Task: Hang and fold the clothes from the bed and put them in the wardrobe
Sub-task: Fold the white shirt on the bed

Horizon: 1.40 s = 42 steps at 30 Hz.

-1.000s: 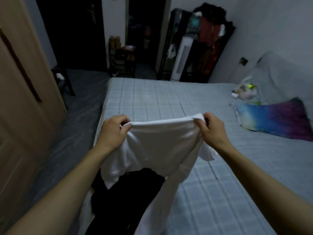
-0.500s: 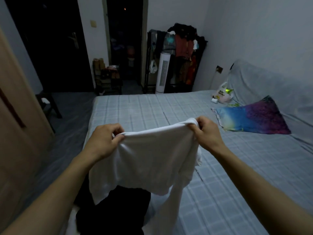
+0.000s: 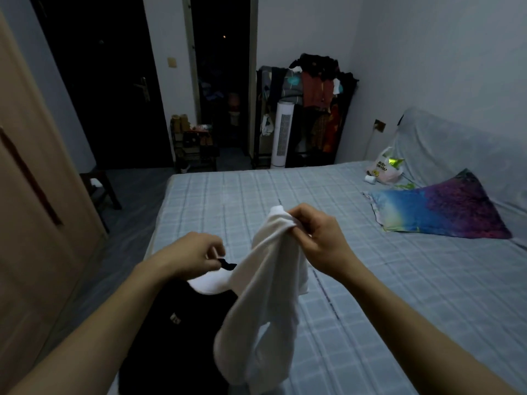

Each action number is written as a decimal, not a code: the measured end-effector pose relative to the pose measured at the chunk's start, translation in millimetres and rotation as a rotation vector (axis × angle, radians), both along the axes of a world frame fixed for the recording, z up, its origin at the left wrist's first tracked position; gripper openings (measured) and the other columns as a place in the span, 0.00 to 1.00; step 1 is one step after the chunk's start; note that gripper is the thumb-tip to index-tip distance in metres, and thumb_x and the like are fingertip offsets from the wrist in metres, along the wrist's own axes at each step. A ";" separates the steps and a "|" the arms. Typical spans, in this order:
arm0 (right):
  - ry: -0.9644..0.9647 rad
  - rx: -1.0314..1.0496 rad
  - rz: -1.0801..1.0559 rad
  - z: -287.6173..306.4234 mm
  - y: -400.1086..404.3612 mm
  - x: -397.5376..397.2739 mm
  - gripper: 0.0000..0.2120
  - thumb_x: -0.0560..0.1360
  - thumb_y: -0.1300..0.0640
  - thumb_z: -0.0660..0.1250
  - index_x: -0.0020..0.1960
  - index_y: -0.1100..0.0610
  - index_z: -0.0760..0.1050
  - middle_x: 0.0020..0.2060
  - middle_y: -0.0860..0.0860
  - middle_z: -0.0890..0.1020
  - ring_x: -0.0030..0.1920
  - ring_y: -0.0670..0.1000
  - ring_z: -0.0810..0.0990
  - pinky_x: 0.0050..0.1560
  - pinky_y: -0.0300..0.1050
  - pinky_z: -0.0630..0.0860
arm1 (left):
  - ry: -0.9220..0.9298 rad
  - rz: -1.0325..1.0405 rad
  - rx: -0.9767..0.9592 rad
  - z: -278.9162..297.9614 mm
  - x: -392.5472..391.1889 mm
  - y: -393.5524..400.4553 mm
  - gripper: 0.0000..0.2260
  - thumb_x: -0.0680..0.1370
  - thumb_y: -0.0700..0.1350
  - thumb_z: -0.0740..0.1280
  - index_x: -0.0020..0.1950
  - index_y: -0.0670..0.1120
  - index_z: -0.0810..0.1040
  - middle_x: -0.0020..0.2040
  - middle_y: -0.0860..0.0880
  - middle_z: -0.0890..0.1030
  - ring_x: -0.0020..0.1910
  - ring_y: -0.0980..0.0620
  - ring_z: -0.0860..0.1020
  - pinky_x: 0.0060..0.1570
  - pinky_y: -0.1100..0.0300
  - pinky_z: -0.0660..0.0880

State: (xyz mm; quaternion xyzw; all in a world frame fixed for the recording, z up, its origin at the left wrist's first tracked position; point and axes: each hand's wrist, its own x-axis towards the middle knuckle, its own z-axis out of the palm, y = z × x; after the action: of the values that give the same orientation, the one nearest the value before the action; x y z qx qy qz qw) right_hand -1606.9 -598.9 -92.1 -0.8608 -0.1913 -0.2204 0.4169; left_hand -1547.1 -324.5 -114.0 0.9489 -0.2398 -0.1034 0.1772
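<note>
A white garment (image 3: 265, 295) hangs bunched from my right hand (image 3: 316, 240), which grips its top edge above the bed (image 3: 370, 280). To its left and slightly lower, my left hand (image 3: 194, 255) pinches a small black piece (image 3: 227, 265) with its fingertips; I cannot tell what the piece is. A black garment (image 3: 176, 337) lies on the bed's near left corner, under my left forearm and behind the white one. More white cloth (image 3: 208, 283) shows above the black garment. The wardrobe's wooden door (image 3: 34, 223) stands at the far left.
A colourful pillow (image 3: 439, 206) and a plastic bag (image 3: 385, 166) lie at the bed's right side. Beyond the bed stand a loaded clothes rack (image 3: 313, 95), a white tower fan (image 3: 282, 132) and a shoe rack (image 3: 196, 143). A dark stool (image 3: 99, 189) sits beside the wardrobe.
My left hand has let go of the white garment and dropped onto a small black piece. The garment, held spread between both hands before, now hangs bunched from my right hand alone.
</note>
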 end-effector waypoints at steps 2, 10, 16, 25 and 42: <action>0.002 0.040 0.050 0.7 -6.3 -4.4 0.04 0.78 0.64 0.66 0.49 0.57 0.77 0.38 0.49 0.81 0.39 0.48 0.79 0.40 0.42 0.75 | -0.103 0.096 -0.124 6.9 2.0 -15.8 0.05 0.77 0.47 0.70 0.51 0.55 0.78 0.45 0.57 0.81 0.45 0.58 0.80 0.45 0.63 0.76; -0.008 0.138 0.170 27.3 -35.7 -25.6 0.09 0.77 0.68 0.64 0.52 0.57 0.78 0.42 0.50 0.82 0.44 0.52 0.82 0.45 0.51 0.79 | -0.052 0.058 -0.405 23.8 8.6 -63.2 0.14 0.78 0.49 0.70 0.64 0.55 0.76 0.60 0.55 0.78 0.58 0.57 0.76 0.56 0.59 0.75; -0.020 0.162 0.196 38.4 -41.0 -29.9 0.09 0.77 0.70 0.64 0.53 0.60 0.78 0.43 0.54 0.82 0.45 0.55 0.82 0.45 0.51 0.80 | 0.292 -0.232 -0.616 24.7 -3.4 -90.7 0.10 0.77 0.40 0.70 0.55 0.52 0.81 0.49 0.55 0.83 0.51 0.58 0.81 0.50 0.61 0.76; 0.106 0.081 0.240 20.2 -58.8 -41.2 0.08 0.74 0.67 0.69 0.50 0.58 0.81 0.47 0.49 0.84 0.49 0.51 0.84 0.50 0.50 0.81 | -0.091 -0.072 -0.549 27.2 7.9 -77.8 0.06 0.72 0.39 0.73 0.45 0.49 0.79 0.42 0.53 0.81 0.43 0.57 0.79 0.43 0.59 0.76; 0.272 0.018 0.179 -4.2 -2.1 10.0 0.28 0.70 0.53 0.77 0.67 0.46 0.72 0.59 0.42 0.79 0.61 0.43 0.77 0.64 0.50 0.74 | -0.831 -0.447 -0.510 47.7 -18.9 -51.0 0.11 0.73 0.32 0.70 0.51 0.45 0.79 0.47 0.48 0.76 0.44 0.50 0.77 0.41 0.55 0.76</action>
State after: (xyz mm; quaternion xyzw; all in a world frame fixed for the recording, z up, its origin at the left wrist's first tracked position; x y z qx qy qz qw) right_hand -1596.9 -601.0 -96.3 -0.8584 -0.2068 -0.0656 0.4648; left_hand -1566.0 -375.5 -66.3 0.7624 -0.5036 0.3075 0.2658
